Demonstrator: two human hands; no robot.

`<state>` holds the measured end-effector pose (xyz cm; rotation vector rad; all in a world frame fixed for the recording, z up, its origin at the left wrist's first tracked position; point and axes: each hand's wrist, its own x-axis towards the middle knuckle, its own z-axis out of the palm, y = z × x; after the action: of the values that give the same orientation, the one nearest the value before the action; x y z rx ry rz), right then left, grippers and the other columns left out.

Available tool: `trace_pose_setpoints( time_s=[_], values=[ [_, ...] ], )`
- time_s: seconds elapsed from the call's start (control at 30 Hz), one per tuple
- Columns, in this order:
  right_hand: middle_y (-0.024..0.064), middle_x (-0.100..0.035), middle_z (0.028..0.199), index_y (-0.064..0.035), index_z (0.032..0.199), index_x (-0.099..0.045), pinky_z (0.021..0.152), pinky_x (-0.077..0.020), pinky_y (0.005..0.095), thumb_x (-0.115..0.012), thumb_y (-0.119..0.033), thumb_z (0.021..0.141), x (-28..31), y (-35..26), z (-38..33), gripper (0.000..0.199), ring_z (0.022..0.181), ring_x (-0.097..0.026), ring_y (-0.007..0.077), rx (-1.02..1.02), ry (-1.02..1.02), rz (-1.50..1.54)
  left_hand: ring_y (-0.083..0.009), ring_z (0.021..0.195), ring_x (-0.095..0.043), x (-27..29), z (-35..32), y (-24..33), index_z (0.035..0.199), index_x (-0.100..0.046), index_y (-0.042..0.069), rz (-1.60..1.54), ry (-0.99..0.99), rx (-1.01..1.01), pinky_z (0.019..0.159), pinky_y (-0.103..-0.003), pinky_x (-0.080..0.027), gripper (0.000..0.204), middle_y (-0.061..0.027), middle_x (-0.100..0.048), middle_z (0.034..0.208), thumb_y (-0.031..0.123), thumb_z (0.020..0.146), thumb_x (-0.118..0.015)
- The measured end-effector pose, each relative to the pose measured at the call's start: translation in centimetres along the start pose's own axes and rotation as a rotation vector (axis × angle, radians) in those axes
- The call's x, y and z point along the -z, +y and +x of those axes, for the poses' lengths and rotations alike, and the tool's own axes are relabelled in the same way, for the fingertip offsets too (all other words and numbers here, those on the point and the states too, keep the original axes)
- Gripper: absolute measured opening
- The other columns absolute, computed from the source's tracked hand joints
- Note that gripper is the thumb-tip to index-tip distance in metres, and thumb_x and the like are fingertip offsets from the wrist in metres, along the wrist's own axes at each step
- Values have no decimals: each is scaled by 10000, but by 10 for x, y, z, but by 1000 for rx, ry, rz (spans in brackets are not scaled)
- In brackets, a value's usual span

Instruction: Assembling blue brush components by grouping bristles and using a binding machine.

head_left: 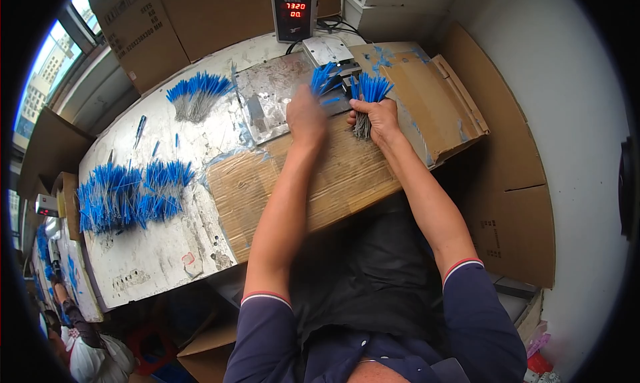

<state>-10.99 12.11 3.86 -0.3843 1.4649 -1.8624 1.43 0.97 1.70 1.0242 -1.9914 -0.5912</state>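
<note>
My right hand (379, 118) is closed round a bundle of thin blue sticks with grey wire-like ends (371, 90), held upright with the blue ends up. To its left, my left hand (307, 116) is smeared by motion, and its fingers cannot be made out. More blue sticks (325, 78) fan out just beyond the left hand; whether it grips them is unclear. Both hands are over the near side of a small machine with a pale metal cover (328, 51). A metal plate (270, 93) lies left of the machine.
A digital display box (295, 13) with red digits stands behind the machine. Piles of blue sticks lie on the worn white table (167, 250), at left (133, 193) and farther back (198, 95). Cardboard (247, 183) covers the table's front; a carton (427, 96) is at right. Another person's arm (73, 310) shows far left.
</note>
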Motion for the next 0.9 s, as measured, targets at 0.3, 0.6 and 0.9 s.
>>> trace_pose_setpoints(
  time_s=[0.3,0.6,0.9],
  values=[
    [101,-671,688,22,806,-671,461,-569,304,-782,-25,792,2,-3,1,120,535,-665,183,-8,-28,-20,-409,887,-636,-1,-2,-2,985,-600,25,68,-29,-247,769,-512,-491,144,-189,-638,938,-6,847,-574],
    [67,-639,644,-13,785,-670,412,-478,266,-789,-16,788,-21,-5,6,119,480,-600,142,70,65,-246,-426,883,-632,-2,-2,-4,1039,-588,38,-21,115,-27,748,-514,-494,111,-193,-626,987,74,939,-554],
    [85,-634,636,-1,755,-660,388,-463,290,-778,-8,783,-33,-3,13,121,465,-591,153,84,132,-279,-439,891,-614,1,-1,-3,975,-530,21,-77,142,-29,755,-525,-473,150,-199,-609,949,-18,839,-581]
  ],
)
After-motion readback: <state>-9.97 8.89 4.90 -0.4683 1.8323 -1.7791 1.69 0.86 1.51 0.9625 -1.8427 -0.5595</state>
